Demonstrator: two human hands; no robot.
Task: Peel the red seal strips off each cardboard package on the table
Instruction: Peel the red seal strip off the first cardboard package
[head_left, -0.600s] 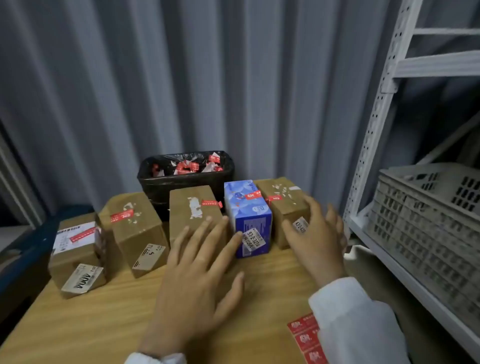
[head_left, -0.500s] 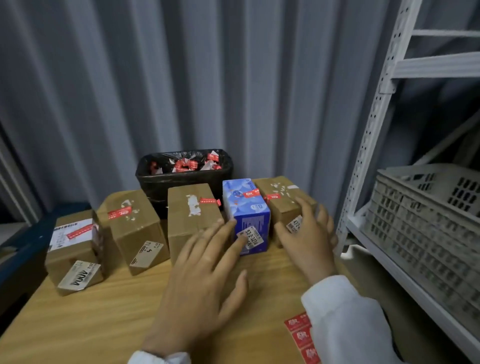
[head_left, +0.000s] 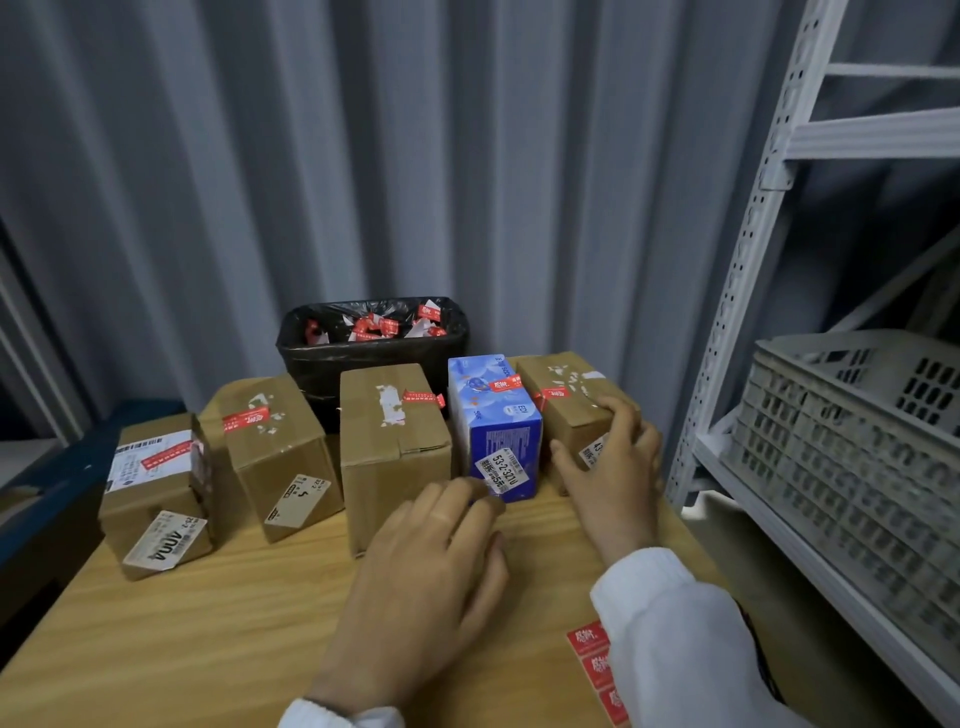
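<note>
Red seal strip (head_left: 554, 393) on top of the rightmost brown box (head_left: 563, 415) at the table's (head_left: 208, 623) far edge, right hand (head_left: 615, 467) gripping that box, left hand (head_left: 426, 566) relaxed, holding nothing, by the blue box (head_left: 501, 436), bin (head_left: 374, 358) behind.

Sticker sheet (head_left: 588, 640) partly hidden (maybe cropped).

Parcel storeroom or shipping depot, corrugated metal wall (head_left: 363, 156), white perforated steel shelving (head_left: 748, 260) with a grey plastic crate (head_left: 852, 441), labelled cardboard packages (head_left: 395, 441) on a wooden table (head_left: 208, 623), bin (head_left: 371, 353) of peeled red strips
</note>
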